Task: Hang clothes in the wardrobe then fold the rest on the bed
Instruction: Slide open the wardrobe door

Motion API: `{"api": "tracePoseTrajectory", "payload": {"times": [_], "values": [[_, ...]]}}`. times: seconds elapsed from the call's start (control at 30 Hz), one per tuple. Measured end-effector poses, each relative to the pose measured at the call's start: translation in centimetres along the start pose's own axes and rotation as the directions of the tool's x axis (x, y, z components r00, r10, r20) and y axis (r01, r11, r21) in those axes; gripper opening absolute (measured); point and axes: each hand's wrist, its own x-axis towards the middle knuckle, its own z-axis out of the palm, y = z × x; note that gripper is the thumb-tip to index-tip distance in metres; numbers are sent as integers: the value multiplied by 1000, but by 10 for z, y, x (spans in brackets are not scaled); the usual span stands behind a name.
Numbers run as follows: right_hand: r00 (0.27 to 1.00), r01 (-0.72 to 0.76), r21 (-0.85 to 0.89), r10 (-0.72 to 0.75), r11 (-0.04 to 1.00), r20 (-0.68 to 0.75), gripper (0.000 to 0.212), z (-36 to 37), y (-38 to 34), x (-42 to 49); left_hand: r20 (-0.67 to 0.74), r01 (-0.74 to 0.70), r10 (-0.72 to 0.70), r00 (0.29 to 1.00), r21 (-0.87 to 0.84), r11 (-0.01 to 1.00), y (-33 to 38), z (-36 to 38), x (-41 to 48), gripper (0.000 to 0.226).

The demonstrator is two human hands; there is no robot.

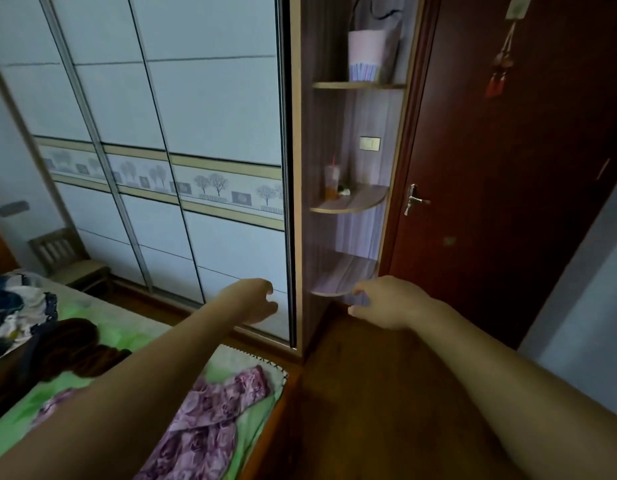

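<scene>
Garments perhaps three, left hand, right hand

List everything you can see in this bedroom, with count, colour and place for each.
white sliding-door wardrobe with tree-print band: one, white, far wall
curved wooden corner shelves: three, grey-brown, wardrobe's right end
pink paper gift bag: one, pink, top shelf
clear plastic cup with red straw: one, clear, middle shelf
dark red wooden door: one, dark red, right
red tassel ornament: one, red, hanging on door
slatted wooden chair: one, brown, beside wardrobe, left
bed with green sheet: one, green, lower left
purple floral garment: one, purple, bed's near corner
brown garment: one, brown, bed's left
blue-and-white patterned garment: one, blue-white, bed's far left
left hand: one, bare, before wardrobe door, holding nothing
right hand: one, bare, before lowest shelf, holding nothing
</scene>
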Motion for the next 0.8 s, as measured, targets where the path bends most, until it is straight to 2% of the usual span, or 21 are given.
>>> {"api": "tracePoseTrajectory", "payload": {"times": [0.17,0.3,0.43,0.6,0.8], "values": [[999,29,7,-29,1000,14,55,-10,45,105,6,13,-13,1000,-11,1000,-4,0,103,50],[997,82,21,-82,996,-10,42,-19,70,202,-8,37,-37,999,-38,999,-18,-6,199,51],[993,114,6,-114,993,6,49,-31,84,292,1,80,-80,997,-51,995,-29,-16,284,51],[980,197,50,-199,979,25,51,-45,85,392,5,140,-140,990,-39,989,-49,-31,362,52],[941,329,51,-332,943,65,49,-48,67,500,0,284,-284,959,-45,958,-99,-39,419,52]]}}
